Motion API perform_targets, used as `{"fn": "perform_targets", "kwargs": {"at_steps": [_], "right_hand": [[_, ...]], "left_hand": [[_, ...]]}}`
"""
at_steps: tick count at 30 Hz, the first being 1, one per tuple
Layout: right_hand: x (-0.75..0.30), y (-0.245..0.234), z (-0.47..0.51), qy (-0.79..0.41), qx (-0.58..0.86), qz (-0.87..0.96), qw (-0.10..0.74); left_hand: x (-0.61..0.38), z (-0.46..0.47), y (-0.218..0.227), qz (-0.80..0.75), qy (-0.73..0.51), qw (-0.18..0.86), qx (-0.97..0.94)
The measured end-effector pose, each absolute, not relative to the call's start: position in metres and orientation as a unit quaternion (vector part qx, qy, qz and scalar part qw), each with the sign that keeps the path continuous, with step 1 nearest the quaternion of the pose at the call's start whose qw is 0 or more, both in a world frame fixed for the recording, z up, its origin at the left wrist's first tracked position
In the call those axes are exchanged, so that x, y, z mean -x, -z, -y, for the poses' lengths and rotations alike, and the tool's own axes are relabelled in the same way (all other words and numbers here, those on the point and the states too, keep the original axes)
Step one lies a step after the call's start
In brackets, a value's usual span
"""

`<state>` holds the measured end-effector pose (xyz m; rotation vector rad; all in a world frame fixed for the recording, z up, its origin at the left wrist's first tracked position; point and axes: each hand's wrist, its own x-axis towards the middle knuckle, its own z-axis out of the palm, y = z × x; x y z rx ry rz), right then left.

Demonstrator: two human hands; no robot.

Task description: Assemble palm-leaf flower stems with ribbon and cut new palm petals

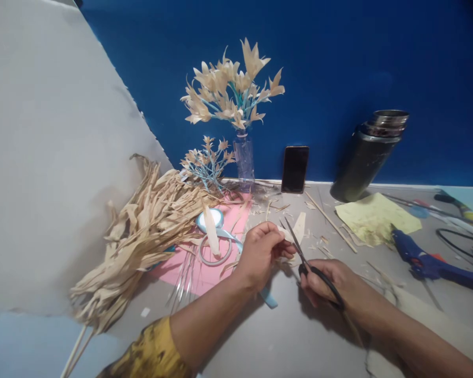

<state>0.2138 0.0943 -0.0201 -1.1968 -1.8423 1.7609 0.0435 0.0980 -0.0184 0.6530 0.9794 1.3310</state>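
Note:
In the middle of the head view, my left hand (260, 253) pinches a small pale piece of dried husk (285, 234) between thumb and fingers. My right hand (329, 283) is closed around the black handles of a pair of scissors (299, 248). The scissor blades are slightly apart and lie at the husk piece, close to my left fingertips. Another pale husk piece (300, 226) shows just beyond the blades. Under my left wrist, the end of a light blue ribbon (268, 298) sticks out on the table.
Dried husks (142, 236) are heaped at left beside pink paper (189, 277) with tape rolls (215, 261). Husk flowers stand in a clear bottle (243, 160). A phone (295, 169) and dark flask (366, 157) lean near the wall. Yellow paper (378, 218) and a blue glue gun (429, 262) lie right.

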Motion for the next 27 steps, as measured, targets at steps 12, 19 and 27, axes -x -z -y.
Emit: {"fn": "perform_targets", "kwargs": {"at_steps": [12,19,27], "right_hand": [[-0.2107,0.0135,-0.0917,-0.626,0.448,0.619,0.157],[-0.2116,0.0204,-0.0913,-0.639,0.432,0.613,0.171],[-0.2121,0.0202,-0.0921,-0.616,0.402,0.658,0.16]], "left_hand": [[-0.0423,-0.0949,0.0134,-0.443,-0.563,0.618,-0.323],[-0.0426,-0.0959,0.0156,-0.426,-0.573,0.629,-0.307],[-0.0422,-0.0972,0.016,-0.4,-0.592,0.649,-0.261]]}}
